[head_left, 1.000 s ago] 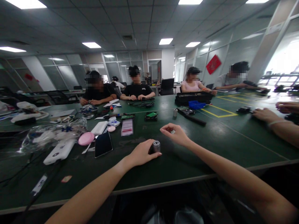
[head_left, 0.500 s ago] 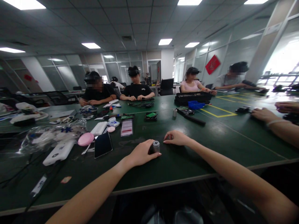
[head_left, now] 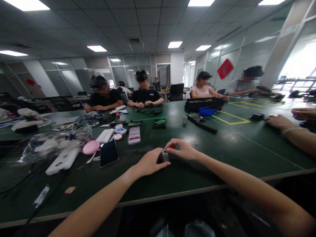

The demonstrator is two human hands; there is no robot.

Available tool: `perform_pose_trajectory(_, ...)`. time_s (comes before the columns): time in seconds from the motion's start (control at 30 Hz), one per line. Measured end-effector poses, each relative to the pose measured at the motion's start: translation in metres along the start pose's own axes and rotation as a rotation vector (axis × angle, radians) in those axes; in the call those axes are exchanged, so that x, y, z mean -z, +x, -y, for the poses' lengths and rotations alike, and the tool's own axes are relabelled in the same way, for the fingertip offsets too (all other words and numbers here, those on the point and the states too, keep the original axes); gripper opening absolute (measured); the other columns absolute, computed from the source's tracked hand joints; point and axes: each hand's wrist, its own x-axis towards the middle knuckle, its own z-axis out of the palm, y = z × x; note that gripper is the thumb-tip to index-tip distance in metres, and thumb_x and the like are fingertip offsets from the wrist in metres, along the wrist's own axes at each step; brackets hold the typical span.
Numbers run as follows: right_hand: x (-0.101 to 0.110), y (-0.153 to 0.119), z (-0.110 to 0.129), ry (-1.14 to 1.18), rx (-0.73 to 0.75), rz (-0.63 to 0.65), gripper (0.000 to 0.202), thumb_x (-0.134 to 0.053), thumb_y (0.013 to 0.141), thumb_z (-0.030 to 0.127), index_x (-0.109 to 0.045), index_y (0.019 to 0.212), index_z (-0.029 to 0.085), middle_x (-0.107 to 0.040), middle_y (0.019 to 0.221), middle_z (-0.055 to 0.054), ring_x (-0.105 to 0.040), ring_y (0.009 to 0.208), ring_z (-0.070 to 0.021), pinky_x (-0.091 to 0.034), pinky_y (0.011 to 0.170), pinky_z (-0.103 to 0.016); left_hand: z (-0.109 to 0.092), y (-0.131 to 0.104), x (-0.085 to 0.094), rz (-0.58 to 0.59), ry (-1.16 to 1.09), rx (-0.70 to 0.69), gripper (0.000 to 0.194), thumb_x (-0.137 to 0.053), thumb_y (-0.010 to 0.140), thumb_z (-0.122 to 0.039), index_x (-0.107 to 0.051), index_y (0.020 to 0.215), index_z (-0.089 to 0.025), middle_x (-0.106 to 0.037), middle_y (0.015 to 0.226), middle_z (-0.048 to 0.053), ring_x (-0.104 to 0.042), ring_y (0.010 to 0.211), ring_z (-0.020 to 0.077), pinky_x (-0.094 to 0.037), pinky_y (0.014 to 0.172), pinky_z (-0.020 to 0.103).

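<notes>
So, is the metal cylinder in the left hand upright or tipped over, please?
Upright: the metal cylinder shows its round end on top, and the left hand curls around its side.

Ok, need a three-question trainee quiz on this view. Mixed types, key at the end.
1. Which of the person's own hands is curled around the metal cylinder? A) right B) left C) neither
2. True or false: a second cylinder stands farther across the table.
3. Short answer: what colour is the large round case lying beside the dark screen?

Key: 1. B, the left hand. 2. True. 3. Pink.
</notes>
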Motion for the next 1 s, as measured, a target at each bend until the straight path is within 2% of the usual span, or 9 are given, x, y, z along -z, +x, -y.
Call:
perform_pose_trajectory(0.07, -0.002, -0.001, 0.004, 0.01, 0.006, 0.043, 0.03, -0.056, 0.085, 0.042, -0.067, 0.094, 0.015, -0.065, 0.085, -0.005, -0.058, 0.075, -0.0143, -0.046, 0.07, -0.028, 0.001, 0.0, -0.001, -0.001, -0.007, -0.004, 0.038, -0.06, 0.08, -0.049, -0.056, 0.102, -0.019, -0.062, 0.098, 0.005, -0.06, 0.085, 0.022, -0.046, 0.07, 0.03)
perform_pose_trajectory(0.2, -0.004, -0.001, 0.004, 0.009, -0.003, 0.039, 0.031, -0.055, 0.086, 0.043, -0.067, 0.093, 0.015, -0.065, 0.084, -0.005, -0.058, 0.074, -0.0145, -0.046, 0.071, -0.029, 0.002, 0.0, -0.001, -0.005, -0.015, -0.005, 0.039, -0.061, 0.08, -0.049, -0.056, 0.104, -0.019, -0.062, 0.099, 0.005, -0.06, 0.086, 0.022, -0.046, 0.072, 0.031)
perform_pose_trajectory(0.43, -0.012, 0.0, 0.002, -0.015, -0.006, -0.061, 0.027, -0.054, 0.087, 0.04, -0.065, 0.093, 0.016, -0.065, 0.085, -0.004, -0.057, 0.076, -0.0142, -0.046, 0.07, -0.027, 0.001, 0.0, -0.001, -0.011, -0.014, 0.012, 0.043, -0.061, 0.079, -0.049, -0.056, 0.108, -0.018, -0.063, 0.099, 0.006, -0.06, 0.087, 0.0232, -0.047, 0.073, 0.032)
perform_pose_trajectory(1.0, -0.008, 0.001, 0.004, -0.001, -0.042, 0.028, 0.031, -0.058, 0.084, 0.043, -0.068, 0.091, 0.015, -0.064, 0.08, -0.004, -0.056, 0.072, -0.0133, -0.044, 0.066, -0.026, -0.001, 0.0, -0.001, -0.01, -0.027, -0.016, 0.041, -0.062, 0.08, -0.046, -0.055, 0.109, -0.018, -0.062, 0.102, 0.006, -0.059, 0.089, 0.0224, -0.046, 0.075, 0.031)
